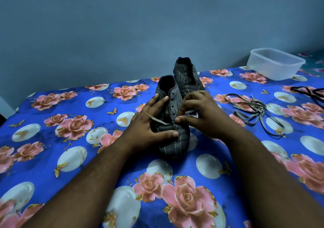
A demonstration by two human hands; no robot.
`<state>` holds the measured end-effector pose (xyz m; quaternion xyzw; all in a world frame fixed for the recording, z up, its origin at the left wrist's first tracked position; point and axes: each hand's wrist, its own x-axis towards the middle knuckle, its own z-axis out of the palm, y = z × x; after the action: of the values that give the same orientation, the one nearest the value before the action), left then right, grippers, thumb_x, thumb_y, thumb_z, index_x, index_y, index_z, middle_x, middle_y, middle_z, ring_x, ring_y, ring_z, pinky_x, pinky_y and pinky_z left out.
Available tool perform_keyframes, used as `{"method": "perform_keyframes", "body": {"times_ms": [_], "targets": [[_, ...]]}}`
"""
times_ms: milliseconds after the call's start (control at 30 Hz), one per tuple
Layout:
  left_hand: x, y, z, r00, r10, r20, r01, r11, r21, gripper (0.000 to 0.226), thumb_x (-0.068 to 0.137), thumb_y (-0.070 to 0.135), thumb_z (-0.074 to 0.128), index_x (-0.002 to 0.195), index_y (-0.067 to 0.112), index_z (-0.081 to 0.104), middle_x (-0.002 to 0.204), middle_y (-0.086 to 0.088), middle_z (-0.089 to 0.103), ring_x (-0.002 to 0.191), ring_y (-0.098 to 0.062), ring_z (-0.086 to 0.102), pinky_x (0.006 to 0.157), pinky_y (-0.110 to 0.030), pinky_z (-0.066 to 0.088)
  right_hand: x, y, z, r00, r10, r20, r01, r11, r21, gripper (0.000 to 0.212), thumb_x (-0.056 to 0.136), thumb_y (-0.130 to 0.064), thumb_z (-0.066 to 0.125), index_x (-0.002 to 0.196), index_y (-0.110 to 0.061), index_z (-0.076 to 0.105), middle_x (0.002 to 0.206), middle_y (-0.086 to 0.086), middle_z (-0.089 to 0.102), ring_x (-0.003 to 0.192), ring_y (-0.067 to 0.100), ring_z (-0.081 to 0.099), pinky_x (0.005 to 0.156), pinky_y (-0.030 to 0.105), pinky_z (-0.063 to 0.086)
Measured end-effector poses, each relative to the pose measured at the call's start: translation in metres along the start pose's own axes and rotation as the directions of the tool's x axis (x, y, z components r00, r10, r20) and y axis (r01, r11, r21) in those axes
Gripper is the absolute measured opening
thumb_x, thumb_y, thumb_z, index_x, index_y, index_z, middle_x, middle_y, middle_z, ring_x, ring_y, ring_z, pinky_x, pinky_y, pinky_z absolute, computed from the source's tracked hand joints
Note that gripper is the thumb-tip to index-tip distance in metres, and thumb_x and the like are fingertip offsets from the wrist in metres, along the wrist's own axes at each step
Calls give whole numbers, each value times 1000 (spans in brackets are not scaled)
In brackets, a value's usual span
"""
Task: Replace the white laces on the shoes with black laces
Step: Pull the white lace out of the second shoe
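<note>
From the head camera, your left hand (149, 122) lies flat with straight fingers on the near shoe (172, 122), a white lace (157, 120) running under them. Your right hand (198, 112) pinches that lace at the eyelets. The far shoe (187, 77) stands behind, bare of laces; a pulled lace (252, 112) lies right on the bed (52, 140).

Two grey striped shoes, one white lace part-threaded, loose laces off at 3 o'clock.
Near shoe (172, 135) upright, toe toward camera, eyelets mostly bare; a white lace (158, 120) runs through the lowest eyelets, ends trailing to 9 and 3 o'clock. Far shoe (188, 78) just behind at 1 o'clock, touching, unlaced. Pale removed lace (252, 112) lies tangled on the sheet at 3 o'clock. Black lace (308, 91) farther out at 2 o'clock, partly cut off by the frame edge.
</note>
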<state>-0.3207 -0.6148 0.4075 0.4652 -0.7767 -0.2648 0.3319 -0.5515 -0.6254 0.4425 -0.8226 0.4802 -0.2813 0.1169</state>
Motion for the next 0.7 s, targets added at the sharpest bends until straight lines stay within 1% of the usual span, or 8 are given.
{"method": "perform_keyframes", "body": {"times_ms": [100, 200, 300, 400, 500, 567, 633, 700], "targets": [[0, 0, 0, 1000, 3, 1, -3, 1000, 4, 105, 60, 74, 76, 151, 57, 27, 166, 22, 11, 152, 4, 10, 124, -49, 22, 2, -1, -1, 999, -33, -25, 34, 998, 47, 14, 82, -41, 80, 84, -30, 71, 99, -5, 61, 109, 23, 51, 100, 47, 41], [0, 0, -1, 1000, -1, 15, 1, 1000, 13, 105, 59, 76, 75, 150, 59, 24, 166, 24, 10, 151, 4, 10, 124, -48, 23, 4, 3, -4, 984, 44, -175, -22, 992, 128, 14, 86, -31, 78, 82, -25, 67, 93, 0, 62, 96, 23, 55, 92, 44, 44], [0, -1, -1, 1000, -1, 19, 1, 1000, 19, 105, 59, 78, 74, 149, 63, 22, 165, 25, 9, 151, 4, 10, 124, -48, 23, 4, 12, -9, 912, 202, -358, -153, 975, 160, 16, 90, -31, 74, 82, -24, 63, 95, 1, 63, 99, 24, 57, 93, 41, 43], [1, -2, -1, 1000, 7, 16, -7, 1000, 21, 104, 59, 79, 74, 148, 64, 22, 165, 26, 8, 151, 6, 9, 124, -48, 23, 4, 19, -8, 850, 280, -446, -250, 960, 125, 18, 94, -30, 69, 86, -15, 64, 95, 3, 62, 100, 27, 56, 96, 50, 43], [1, -5, 0, 1000, 15, 11, -15, 1000, 18, 104, 59, 81, 74, 147, 66, 22, 165, 28, 8, 151, 5, 10, 123, -49, 24, 4, 18, -8, 841, 226, -491, -180, 974, 140, 19, 95, -32, 68, 92, -14, 64, 94, -1, 60, 99, 24, 56, 96, 51, 43], [2, -7, 0, 1000, 17, 7, -17, 1000, 16, 103, 59, 82, 73, 146, 67, 22, 164, 29, 8, 151, 4, 10, 123, -49, 24, 3, 15, -6, 881, 162, -444, -121, 985, 120, 27, 94, -44, 64, 102, -18, 66, 103, -4, 60, 105, 19, 54, 99, 46, 42], [2, -10, 1, 1000, 24, 8, -24, 1000, 14, 102, 60, 84, 72, 147, 66, 21, 164, 29, 7, 152, 4, 9, 123, -50, 23, 3, 13, -1, 943, 146, -299, -133, 989, 63, 41, 93, -56, 59, 119, -25, 63, 120, -2, 59, 117, 19, 49, 103, 41, 39], [3, -12, 3, 999, 44, 13, -45, 999, 28, 99, 65, 84, 67, 149, 64, 19, 165, 28, 5, 152, 5, 6, 124, -51, 22, 1, 12, 8, 983, 110, -146, -118, 992, -44, 43, 93, -55, 59, 128, -29, 60, 128, -1, 56, 121, 22, 48, 104, 41, 40]]}}
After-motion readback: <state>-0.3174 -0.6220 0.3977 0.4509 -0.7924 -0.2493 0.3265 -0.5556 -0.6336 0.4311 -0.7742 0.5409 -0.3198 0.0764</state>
